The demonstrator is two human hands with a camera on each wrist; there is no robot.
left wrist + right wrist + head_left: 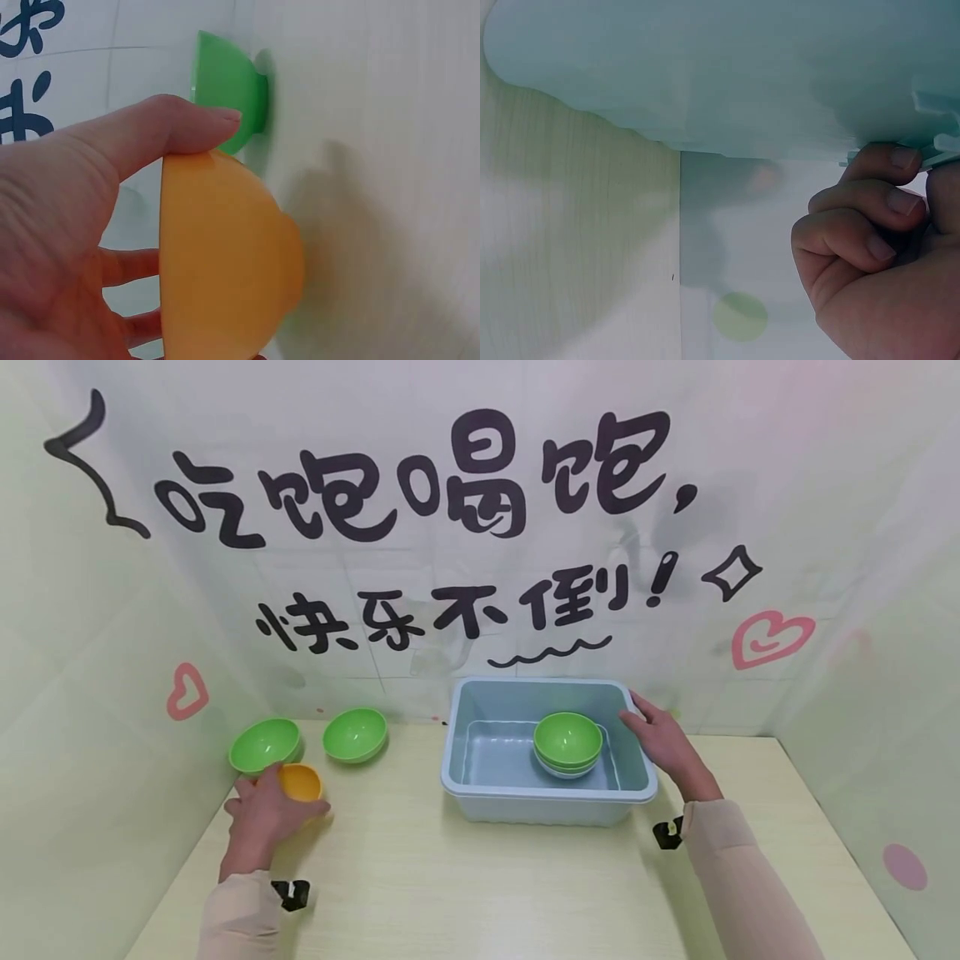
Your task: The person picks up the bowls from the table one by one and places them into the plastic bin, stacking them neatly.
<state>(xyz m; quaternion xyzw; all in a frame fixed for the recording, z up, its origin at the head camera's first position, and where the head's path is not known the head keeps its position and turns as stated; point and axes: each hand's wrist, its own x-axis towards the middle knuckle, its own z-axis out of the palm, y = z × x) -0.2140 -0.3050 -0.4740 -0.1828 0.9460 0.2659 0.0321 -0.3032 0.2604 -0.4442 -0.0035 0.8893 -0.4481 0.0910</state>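
My left hand (268, 817) grips an orange bowl (303, 782) by its rim, at the left of the table. In the left wrist view the thumb presses on the near side of the orange bowl (225, 255), and its shadow falls on the tabletop beside it. Just behind it sits a green bowl (264, 745), with a second green bowl (356, 735) to its right. My right hand (667, 747) holds the right rim of a light blue plastic basin (543, 812); in the right wrist view its fingers (847, 236) curl up under the rim. Inside the basin stands a bowl stack (567, 739), green on top.
The pale wooden table (525, 893) is enclosed by a white printed backdrop (420, 560) at the back and sides. A black wrist mount (292, 893) sticks out by the left sleeve, and another black mount (667, 834) by the right.
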